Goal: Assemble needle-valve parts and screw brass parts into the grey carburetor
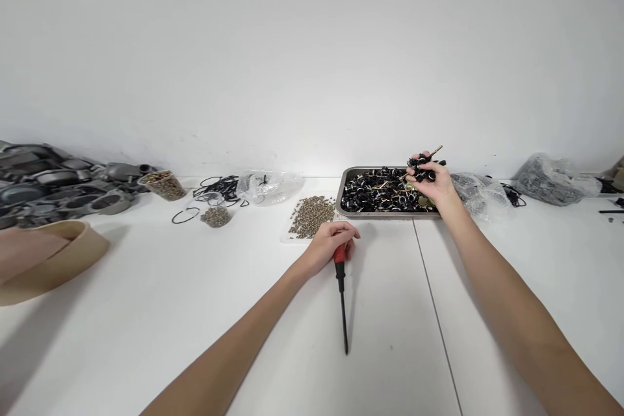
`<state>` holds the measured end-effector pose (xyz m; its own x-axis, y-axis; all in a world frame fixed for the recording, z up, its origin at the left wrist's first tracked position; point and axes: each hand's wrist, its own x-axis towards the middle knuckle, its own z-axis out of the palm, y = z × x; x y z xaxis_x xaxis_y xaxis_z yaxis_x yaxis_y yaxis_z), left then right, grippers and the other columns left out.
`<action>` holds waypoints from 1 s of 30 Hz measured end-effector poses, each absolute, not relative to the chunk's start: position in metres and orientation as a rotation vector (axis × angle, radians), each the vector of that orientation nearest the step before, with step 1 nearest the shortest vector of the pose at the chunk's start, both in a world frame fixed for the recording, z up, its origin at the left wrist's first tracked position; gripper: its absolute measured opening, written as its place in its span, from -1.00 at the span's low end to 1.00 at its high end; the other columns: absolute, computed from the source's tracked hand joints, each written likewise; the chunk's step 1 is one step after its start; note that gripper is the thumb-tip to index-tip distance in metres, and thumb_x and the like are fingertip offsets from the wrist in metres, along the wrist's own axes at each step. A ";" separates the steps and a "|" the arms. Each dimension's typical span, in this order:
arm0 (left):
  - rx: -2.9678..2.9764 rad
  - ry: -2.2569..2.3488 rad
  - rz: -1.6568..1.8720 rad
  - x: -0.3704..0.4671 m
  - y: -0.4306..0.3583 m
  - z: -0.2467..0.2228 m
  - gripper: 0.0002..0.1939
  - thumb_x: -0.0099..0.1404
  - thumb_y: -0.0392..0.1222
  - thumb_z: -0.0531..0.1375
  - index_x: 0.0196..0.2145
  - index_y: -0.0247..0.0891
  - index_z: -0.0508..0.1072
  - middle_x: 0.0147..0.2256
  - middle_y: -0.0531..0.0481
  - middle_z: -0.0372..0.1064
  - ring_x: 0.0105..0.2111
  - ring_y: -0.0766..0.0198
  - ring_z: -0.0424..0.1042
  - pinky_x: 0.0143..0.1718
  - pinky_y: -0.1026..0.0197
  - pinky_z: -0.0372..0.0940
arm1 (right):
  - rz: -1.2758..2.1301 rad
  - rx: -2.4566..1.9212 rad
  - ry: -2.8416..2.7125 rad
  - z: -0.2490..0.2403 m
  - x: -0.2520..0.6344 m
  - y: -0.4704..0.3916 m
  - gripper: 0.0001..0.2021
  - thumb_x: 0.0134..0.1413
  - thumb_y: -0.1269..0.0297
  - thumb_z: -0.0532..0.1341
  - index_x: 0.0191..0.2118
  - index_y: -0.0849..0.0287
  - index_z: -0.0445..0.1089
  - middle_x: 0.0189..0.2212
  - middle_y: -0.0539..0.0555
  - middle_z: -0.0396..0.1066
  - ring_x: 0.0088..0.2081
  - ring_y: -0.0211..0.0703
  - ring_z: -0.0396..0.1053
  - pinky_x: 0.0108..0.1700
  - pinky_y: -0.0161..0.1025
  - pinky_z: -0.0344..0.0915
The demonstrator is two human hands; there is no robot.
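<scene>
My left hand (332, 246) is closed round the red handle of a screwdriver (340, 273), whose dark shaft points down toward the front edge of the view. Just behind that hand lies a heap of small brassy screws (312, 216) on a clear, shallow tray. My right hand (433, 181) holds several black parts (423, 166) with metal rings, one with a brassy rod sticking up, above the right end of a metal tray (342, 208). More black parts with rings and rods (377, 190) fill that tray.
Grey metal housings (58, 185) are piled at the left, beside a cup of small brassy pieces (166, 185) and a beige round container (82, 250). Black rings (217, 190), a small pile (216, 216) and plastic bags (273, 187) lie along the wall. More bags (546, 179) are at the right.
</scene>
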<state>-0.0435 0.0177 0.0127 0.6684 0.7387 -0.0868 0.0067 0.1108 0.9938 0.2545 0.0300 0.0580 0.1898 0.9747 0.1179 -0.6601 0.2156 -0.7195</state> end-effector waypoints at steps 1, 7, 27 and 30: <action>1.369 0.685 0.603 -0.043 0.018 0.013 -0.79 0.14 -0.09 0.24 -0.43 -0.33 0.43 -0.63 0.01 0.35 -0.62 0.32 0.33 -0.58 0.30 0.21 | 1.247 -0.615 -0.654 0.058 0.254 0.030 -0.62 -0.40 0.56 0.27 -0.35 0.05 0.27 -0.37 -0.10 0.38 -0.44 -0.27 0.25 -0.47 -0.31 0.15; 1.382 0.685 0.603 -0.043 0.020 0.011 -0.78 0.12 -0.09 0.25 -0.42 -0.33 0.44 -0.64 0.01 0.35 -0.62 0.32 0.33 -0.56 0.30 0.22 | 1.210 -0.875 -0.879 0.068 0.252 0.029 -0.61 -0.38 0.49 0.34 -0.35 0.08 0.23 -0.37 -0.08 0.39 -0.45 -0.30 0.27 -0.50 -0.35 0.12; 1.383 0.685 0.597 -0.043 0.017 0.014 -0.77 0.12 -0.08 0.24 -0.42 -0.34 0.42 -0.67 0.01 0.34 -0.63 0.31 0.32 -0.55 0.28 0.20 | 0.334 -1.755 -1.995 0.065 0.211 0.029 -0.47 -0.27 0.70 0.11 -0.14 0.07 0.40 -0.10 0.10 0.40 -0.07 0.06 0.31 -0.09 -0.12 0.24; 1.380 0.682 0.596 -0.043 0.018 0.013 -0.77 0.13 -0.08 0.24 -0.42 -0.34 0.43 -0.67 0.02 0.33 -0.63 0.31 0.32 -0.55 0.28 0.19 | 0.308 -1.768 -2.050 0.063 0.210 0.029 -0.39 -0.29 0.74 0.05 -0.09 0.06 0.41 -0.01 0.12 0.34 0.06 0.12 0.24 -0.03 -0.06 0.23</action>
